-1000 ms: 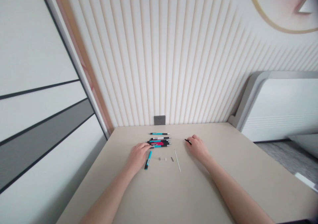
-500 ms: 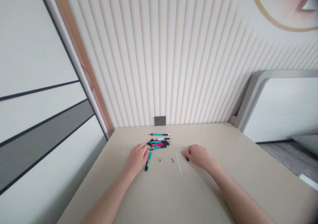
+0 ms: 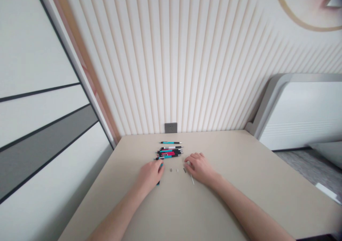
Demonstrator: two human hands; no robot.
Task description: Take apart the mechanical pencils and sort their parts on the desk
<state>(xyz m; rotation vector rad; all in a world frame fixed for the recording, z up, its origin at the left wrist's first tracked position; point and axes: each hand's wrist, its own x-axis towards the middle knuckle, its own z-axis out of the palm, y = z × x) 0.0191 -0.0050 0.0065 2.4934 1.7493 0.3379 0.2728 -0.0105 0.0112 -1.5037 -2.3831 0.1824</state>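
Note:
My left hand (image 3: 150, 172) is closed around a blue-and-black pen barrel (image 3: 158, 183), whose lower end shows below the fingers. My right hand (image 3: 200, 168) has its thumb and fingers together at the upper part of a thin white tube (image 3: 192, 179); the lower length of the tube sticks out beneath the hand. Between the hands lie a small grey piece (image 3: 171, 170), a small white piece (image 3: 177, 170) and a short dark piece (image 3: 184, 170). The small black part seen earlier is hidden by my right hand.
Just beyond my hands lies a group of several blue, red, white and black pens (image 3: 169, 152). Another blue pen (image 3: 170, 142) lies farther back on the beige table (image 3: 171, 205). Behind are a dark wall socket (image 3: 171, 127) and a ribbed wall (image 3: 160, 55).
My left hand has come down over the blue-and-black barrel beside it. My right hand has moved left from the black part onto the white tube. The view has shifted slightly.

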